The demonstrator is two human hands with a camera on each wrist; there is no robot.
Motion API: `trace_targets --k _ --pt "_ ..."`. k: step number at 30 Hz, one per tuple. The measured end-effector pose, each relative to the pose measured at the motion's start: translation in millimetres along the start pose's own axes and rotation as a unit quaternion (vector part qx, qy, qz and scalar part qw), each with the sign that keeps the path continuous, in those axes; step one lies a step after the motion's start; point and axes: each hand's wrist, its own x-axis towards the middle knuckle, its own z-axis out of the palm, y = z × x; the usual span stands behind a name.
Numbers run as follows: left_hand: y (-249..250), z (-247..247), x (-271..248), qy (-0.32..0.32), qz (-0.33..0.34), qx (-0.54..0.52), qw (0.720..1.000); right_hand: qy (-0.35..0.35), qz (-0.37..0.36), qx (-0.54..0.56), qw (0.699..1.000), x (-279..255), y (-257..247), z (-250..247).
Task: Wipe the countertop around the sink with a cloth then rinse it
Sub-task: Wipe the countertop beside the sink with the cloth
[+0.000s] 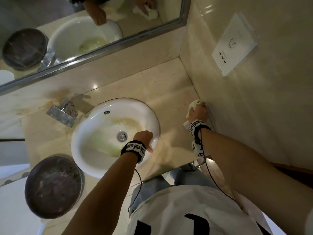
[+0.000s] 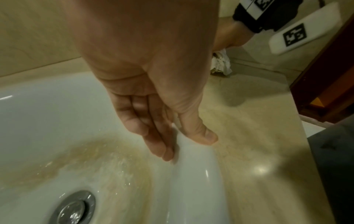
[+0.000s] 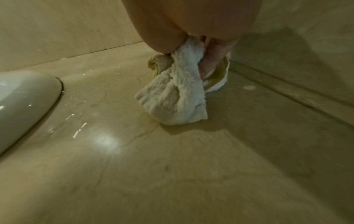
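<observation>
My right hand (image 1: 198, 114) grips a crumpled white cloth (image 1: 194, 103) and presses it on the beige stone countertop (image 1: 169, 85), right against the side wall, to the right of the sink. In the right wrist view the cloth (image 3: 178, 97) bulges out below my right hand (image 3: 191, 51) onto the wet countertop (image 3: 172, 166). My left hand (image 1: 144, 136) holds the right rim of the white sink (image 1: 101, 106). In the left wrist view, my left hand (image 2: 191, 145) has its fingers inside the stained basin and its thumb on the outer side of the rim (image 2: 191, 181).
A chrome faucet (image 1: 62, 112) stands behind the sink at the left. A dark round bin (image 1: 52, 187) sits at the lower left. The mirror (image 1: 67, 31) runs along the back, and a tiled wall with a socket plate (image 1: 235, 44) closes the right side.
</observation>
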Motion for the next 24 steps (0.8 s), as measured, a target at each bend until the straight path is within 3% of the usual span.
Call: trace_targets --k 12,17,24 --pt "1 -2 2 -0.004 -0.025 -0.02 0.999 -0.006 -0.027 0.063 0.998 20 -29 17" --pt "4 -6 1 -0.001 -0.022 -0.014 1.0 0.023 -0.03 0.188 0.982 15 -13 1" --pt "10 -13 -4 0.004 -0.009 0.023 1.0 0.033 -0.019 0.175 0.984 -10 28 -18"
